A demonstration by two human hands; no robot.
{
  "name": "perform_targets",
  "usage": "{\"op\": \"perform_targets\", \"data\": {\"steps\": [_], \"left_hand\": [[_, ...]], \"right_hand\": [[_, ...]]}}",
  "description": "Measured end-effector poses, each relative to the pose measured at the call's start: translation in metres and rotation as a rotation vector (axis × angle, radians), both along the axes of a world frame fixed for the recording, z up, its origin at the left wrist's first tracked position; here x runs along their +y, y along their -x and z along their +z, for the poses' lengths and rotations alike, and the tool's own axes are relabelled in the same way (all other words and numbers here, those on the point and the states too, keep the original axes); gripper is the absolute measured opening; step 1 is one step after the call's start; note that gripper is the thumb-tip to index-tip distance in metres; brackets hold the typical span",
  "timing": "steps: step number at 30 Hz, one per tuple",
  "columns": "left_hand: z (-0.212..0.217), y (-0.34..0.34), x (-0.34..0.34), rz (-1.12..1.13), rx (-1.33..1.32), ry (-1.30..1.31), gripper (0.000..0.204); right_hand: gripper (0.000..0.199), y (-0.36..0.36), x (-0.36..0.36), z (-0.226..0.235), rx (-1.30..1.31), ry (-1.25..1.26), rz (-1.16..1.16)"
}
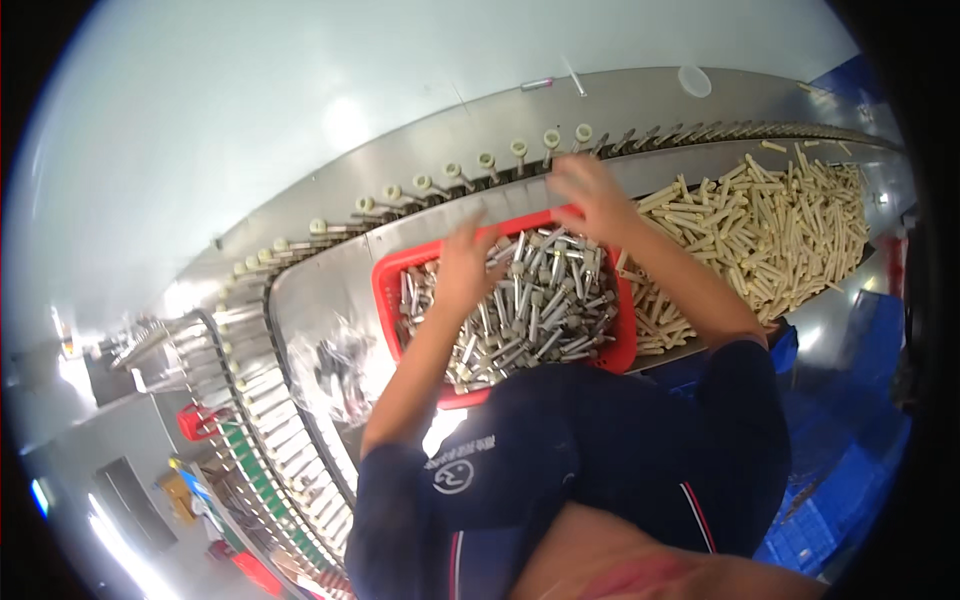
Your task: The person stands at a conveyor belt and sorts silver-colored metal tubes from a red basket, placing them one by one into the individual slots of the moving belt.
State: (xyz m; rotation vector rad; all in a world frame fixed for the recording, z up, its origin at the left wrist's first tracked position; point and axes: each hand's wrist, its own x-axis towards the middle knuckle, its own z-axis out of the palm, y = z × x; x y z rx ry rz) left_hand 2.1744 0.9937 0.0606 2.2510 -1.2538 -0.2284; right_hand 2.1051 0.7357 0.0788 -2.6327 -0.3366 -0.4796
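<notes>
My left hand [465, 268] hovers above the left part of a red basket [384, 290], its fingers smeared by motion. Heaped in the basket are small metal tubes with greyish ends [540, 300]. My right hand [597, 200] reaches past the basket's far rim to a curved conveyor track [510, 180]. Its blurred fingertips are close to an upright pin topped with a pale ring-shaped piece [552, 140]. Whether either hand holds anything is not visible. More pale-topped pins [453, 171] line the track to the left, while bare pins [690, 131] run to the right.
A big pile of cream-coloured tubes [750, 235] lies right of the basket. Clear plastic bags [340, 375] with dark pieces rest to the left. The conveyor bends toward me at the left [270, 420]. A white round lid [694, 81] sits behind the track; blue crates [835, 500] stand lower right.
</notes>
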Motion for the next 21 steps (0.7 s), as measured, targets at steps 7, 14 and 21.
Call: {"op": "perform_targets", "data": {"steps": [7, 14, 21], "left_hand": [[0.02, -0.072, -0.13, -0.034, -0.281, -0.038, 0.043], [0.12, -0.094, -0.163, 0.102, -0.154, 0.131, 0.029], [0.087, -0.003, -0.064, -0.228, 0.173, -0.139, 0.045]], "right_hand": [[0.034, -0.077, -0.071, 0.005, 0.353, 0.411, -0.059], [0.027, -0.052, -0.112, 0.136, 0.09, -0.063, -0.244], [0.053, 0.049, 0.008, 0.026, 0.703, -0.359, 0.115]]}}
